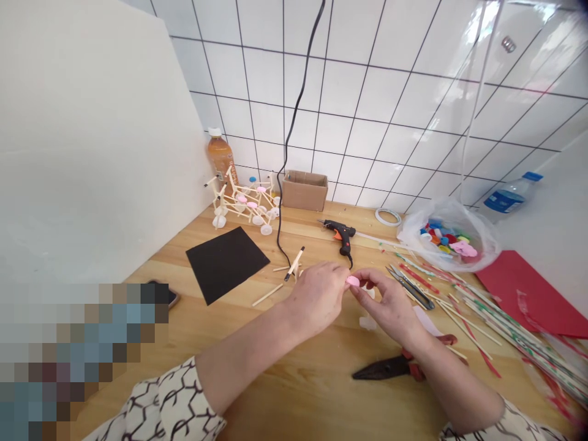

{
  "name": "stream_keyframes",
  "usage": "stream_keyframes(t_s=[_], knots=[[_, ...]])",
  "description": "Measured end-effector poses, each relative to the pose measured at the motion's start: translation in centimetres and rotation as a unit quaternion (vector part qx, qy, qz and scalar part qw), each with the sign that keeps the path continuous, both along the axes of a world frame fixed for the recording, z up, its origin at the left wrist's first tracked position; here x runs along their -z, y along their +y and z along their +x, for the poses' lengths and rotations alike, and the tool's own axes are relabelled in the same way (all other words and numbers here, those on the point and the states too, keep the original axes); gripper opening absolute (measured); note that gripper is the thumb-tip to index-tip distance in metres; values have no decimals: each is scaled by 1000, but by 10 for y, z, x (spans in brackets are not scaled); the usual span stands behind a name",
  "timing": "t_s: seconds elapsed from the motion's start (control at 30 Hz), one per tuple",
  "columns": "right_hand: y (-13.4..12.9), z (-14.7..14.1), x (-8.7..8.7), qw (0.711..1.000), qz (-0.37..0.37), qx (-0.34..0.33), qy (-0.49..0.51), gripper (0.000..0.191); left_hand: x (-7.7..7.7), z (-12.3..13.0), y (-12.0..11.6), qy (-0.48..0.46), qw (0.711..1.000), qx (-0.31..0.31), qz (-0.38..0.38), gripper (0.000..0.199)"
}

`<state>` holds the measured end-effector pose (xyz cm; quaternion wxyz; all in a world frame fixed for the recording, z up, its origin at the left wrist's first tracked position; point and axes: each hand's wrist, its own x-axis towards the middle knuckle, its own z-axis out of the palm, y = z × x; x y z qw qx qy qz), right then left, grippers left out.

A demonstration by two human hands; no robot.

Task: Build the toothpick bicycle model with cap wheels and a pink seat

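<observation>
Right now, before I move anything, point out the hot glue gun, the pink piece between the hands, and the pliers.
Hot glue gun (342,236): head view, on its black body.
Pink piece (353,280): head view, on its exposed top.
Pliers (383,369): head view, on the dark metal nose.

A small pink piece (353,280) between the left hand (316,297) and right hand (390,303), above a wooden workbench (312,392)

We've got a glue gun (340,236) mid-table (303,229), cardboard box (305,190) on the back edge, and a stick model (245,205) with 4+ cap wheels in the back-left corner. Black sheet (225,264) sits left. Bag of bottle caps (441,211) back right, red sheet (523,294) right edge, pliers (381,369) near front.
</observation>
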<state>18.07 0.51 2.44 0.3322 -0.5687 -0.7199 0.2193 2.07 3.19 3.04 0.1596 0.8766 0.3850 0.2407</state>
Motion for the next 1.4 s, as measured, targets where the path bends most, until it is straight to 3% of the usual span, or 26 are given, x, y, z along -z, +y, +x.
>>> stream_keyframes(t_s=[0.2,0.37,0.67,1.27,1.4], knots=[[0,5,-6,1000,-14,0,17,20,-3,0,-1,5,1000,-3,-10,24],[1,11,-10,995,-73,-23,71,26,-2,-1,-1,7,1000,-5,0,22],[2,7,-8,995,-74,-29,68,27,2,-1,0,2,1000,-1,3,23],[8,7,2,974,-143,-18,176,31,1,-2,-1,-4,1000,7,8,19],[8,7,4,978,-138,-25,154,34,1,-1,-1,10,1000,2,15,19]])
